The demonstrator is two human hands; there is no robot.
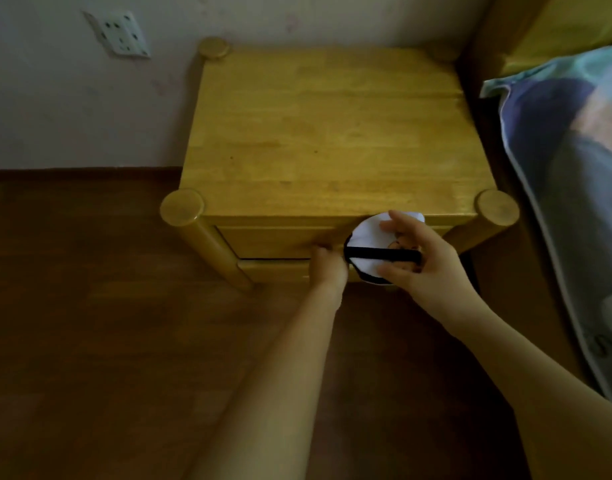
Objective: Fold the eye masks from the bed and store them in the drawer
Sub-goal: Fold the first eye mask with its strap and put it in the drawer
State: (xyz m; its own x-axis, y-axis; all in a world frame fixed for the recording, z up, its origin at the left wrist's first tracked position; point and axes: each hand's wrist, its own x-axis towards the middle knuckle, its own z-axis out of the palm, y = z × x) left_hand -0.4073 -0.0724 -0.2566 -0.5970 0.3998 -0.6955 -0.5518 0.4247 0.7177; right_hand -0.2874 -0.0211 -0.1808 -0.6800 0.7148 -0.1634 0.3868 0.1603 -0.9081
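Note:
A folded white eye mask [366,230] with a black strap across it and a dark edge sits in my right hand [425,265], whose fingers and thumb curl round it. It hangs just in front of the wooden nightstand's top drawer [270,240], which looks closed. My left hand [327,266] is curled at the lower edge of that drawer front, near the middle; the drawer's handle is hidden behind it.
The nightstand [332,133] has a bare wooden top and round corner posts. A bed with a blue patterned quilt [574,168] runs along the right. Brown wooden floor [107,323] spreads left and below; a wall socket [119,34] is at upper left.

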